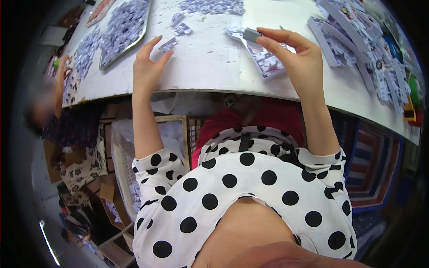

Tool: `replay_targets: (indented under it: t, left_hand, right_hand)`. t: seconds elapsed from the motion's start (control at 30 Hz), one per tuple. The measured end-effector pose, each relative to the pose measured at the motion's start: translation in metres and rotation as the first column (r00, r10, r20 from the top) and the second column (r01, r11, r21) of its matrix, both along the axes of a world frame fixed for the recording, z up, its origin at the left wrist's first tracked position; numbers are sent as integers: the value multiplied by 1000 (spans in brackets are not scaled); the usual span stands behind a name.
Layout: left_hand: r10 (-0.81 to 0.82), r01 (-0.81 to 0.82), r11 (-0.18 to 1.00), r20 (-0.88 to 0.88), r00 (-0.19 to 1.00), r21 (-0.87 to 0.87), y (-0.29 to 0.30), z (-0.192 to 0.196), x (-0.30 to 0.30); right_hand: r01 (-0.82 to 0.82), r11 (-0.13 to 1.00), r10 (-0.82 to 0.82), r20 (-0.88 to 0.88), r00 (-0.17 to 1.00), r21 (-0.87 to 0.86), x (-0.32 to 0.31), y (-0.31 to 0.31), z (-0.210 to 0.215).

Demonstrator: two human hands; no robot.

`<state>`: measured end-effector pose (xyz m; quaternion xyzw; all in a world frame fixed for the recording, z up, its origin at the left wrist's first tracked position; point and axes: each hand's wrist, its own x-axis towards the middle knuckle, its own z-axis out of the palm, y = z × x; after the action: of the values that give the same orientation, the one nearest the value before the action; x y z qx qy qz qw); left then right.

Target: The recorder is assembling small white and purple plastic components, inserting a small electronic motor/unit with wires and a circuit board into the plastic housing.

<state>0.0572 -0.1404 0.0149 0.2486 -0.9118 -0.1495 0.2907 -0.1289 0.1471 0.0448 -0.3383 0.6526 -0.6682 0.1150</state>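
Observation:
Between the thumb and fingertips of my right hand (297,56) is a small grey-green block (251,34), held just above the table. Under that hand lies a shallow lavender box (263,73) with small printed pieces inside; the hand hides part of it. My left hand (149,67) has its fingers apart and holds nothing. A small pale purple piece (169,44) lies just beyond its thumb and fingertips. Farther back are two similar small pieces, one of them a printed purple piece (182,29).
A metal tray (145,29) heaped with small purple pieces stands at the far left, with more piled beside it. Long lavender boxes (321,42) and loose pieces crowd the right. Another person's arm (60,85) reaches the table's left edge. A lined crate (172,118) stands below the table.

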Motion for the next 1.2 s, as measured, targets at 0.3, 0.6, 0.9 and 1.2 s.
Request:
replay_targets:
  t: [0.3, 0.6, 0.9, 1.2]
  left_hand:
    - [52, -41, 971, -40, 998, 237, -8, -20, -9]
    - [23, -13, 978, -45, 999, 209, 6, -20, -5]
    - [-263, 255, 965, -240, 934, -62, 106, 8, -39]
    - [-402, 432, 902, -326, 856, 22, 169, 19, -72]
  right_hand:
    - [-129, 972, 223, 594, 773, -196, -63, -4, -13]
    - [-160, 942, 330, 722, 608, -296, -85, -7, -19]
    - [-113, 946, 283, 606, 744, -304, -75, 5, 4]
    - [-167, 909, 368, 545, 754, -383, -62, 13, 33]
